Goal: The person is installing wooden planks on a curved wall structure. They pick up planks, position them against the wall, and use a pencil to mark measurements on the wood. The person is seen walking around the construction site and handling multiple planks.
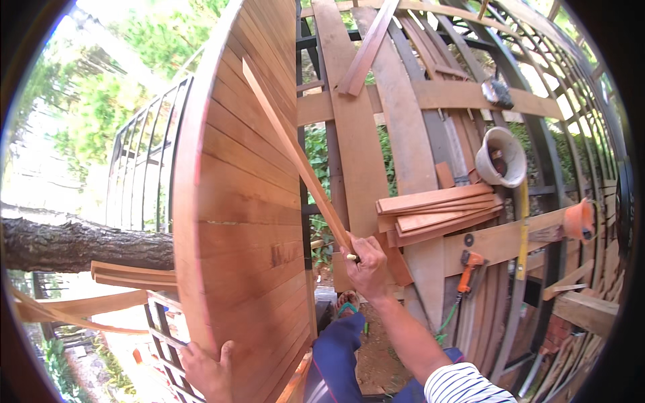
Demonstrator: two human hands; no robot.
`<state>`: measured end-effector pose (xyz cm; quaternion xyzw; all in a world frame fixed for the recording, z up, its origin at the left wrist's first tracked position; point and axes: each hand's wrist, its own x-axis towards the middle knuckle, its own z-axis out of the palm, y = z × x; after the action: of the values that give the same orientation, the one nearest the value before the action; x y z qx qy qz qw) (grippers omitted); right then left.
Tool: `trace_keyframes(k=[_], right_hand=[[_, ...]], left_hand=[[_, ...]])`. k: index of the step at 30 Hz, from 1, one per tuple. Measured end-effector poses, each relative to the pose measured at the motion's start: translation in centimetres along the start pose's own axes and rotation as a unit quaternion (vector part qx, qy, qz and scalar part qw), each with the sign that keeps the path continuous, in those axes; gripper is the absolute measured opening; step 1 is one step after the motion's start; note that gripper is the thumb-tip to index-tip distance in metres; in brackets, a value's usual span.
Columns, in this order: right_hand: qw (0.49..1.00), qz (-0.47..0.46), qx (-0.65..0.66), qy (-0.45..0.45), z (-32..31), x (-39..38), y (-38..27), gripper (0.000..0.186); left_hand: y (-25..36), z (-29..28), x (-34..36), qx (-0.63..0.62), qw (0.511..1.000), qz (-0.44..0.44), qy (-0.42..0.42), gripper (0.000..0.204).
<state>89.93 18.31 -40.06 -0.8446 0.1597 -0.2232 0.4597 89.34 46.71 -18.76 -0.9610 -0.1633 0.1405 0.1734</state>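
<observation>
My right hand [368, 269] is closed round the lower end of a long, narrow wooden strip [295, 151]. A short pale stick [351, 256], perhaps a pencil, pokes out between its fingers. The strip slants up to the left, in front of a large panel of reddish boards [252, 208]. At the lower left, my left hand [205, 373] straddles the panel's edge, thumb on the board face and fingers on the outer side. Right of my right hand, a stack of short wooden slats [437, 209] lies across longer planks.
A whitish bucket [502, 158], an orange trigger tool [467, 269] with a green hose, a yellow measuring tape [523, 232] and an orange container [579, 218] sit to the right. Planks [356, 154] cross a dark metal frame. A tree trunk [87, 243] lies left of the panel.
</observation>
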Motion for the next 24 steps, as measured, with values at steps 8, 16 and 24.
trace_keyframes(k=[8, 16, 24], right_hand=[[0.998, 0.022, -0.021, -0.053, -5.8, 8.9, -14.1, 0.023], [0.986, -0.061, 0.125, -0.088, -7.3, 17.9, -21.0, 0.018], [0.93, -0.139, 0.231, -0.249, -5.8, 31.4, -16.4, 0.018]], left_hand=[[3.2, -4.4, 14.4, -0.338, 0.901, 0.192, 0.19, 0.087], [9.7, -4.1, 16.6, -0.361, 0.92, 0.092, 0.121, 0.08], [10.4, -2.3, 16.7, -0.28, 0.938, 0.082, 0.188, 0.073]])
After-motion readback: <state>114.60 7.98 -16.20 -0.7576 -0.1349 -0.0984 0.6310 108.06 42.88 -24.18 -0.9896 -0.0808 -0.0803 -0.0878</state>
